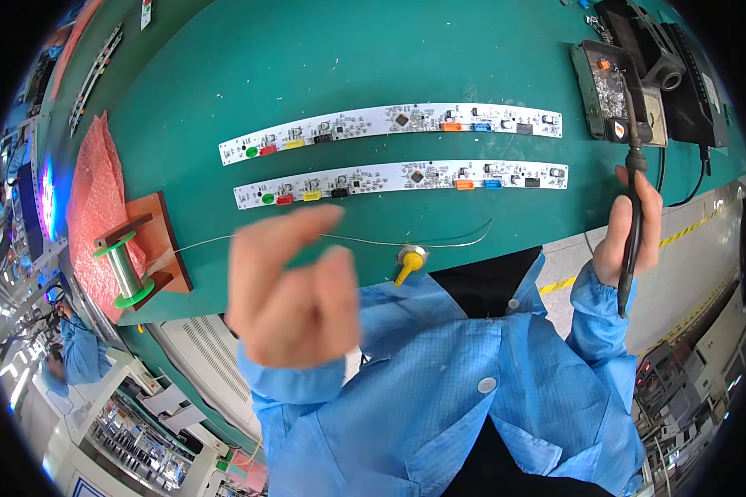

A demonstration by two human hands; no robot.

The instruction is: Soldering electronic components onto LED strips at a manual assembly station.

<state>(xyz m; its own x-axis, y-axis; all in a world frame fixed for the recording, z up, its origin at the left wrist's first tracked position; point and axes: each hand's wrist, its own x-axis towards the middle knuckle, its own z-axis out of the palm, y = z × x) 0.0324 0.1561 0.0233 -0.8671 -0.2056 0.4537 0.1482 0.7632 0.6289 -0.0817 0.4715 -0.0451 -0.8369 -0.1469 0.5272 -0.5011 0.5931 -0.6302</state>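
Note:
My right hand [630,228] grips a black soldering iron [632,199], its tip up by the holder and sponge tray [615,91] at the far right. My left hand [294,290] hovers blurred above the bench's near edge, fingers loosely curled, index finger and thumb near a thin solder wire [439,244]; whether it pinches the wire is unclear. The wire runs from a green spool [124,269] on a wooden stand [162,240]. Two long white curved circuit boards [389,123] [402,178] lie side by side on the green mat [307,58].
A pink bubble sheet [91,199] lies left of the spool stand. A black soldering station [680,66] sits at the far right corner. A yellow-handled knob [409,261] sticks out at the bench edge. Another person in blue [79,348] works at lower left.

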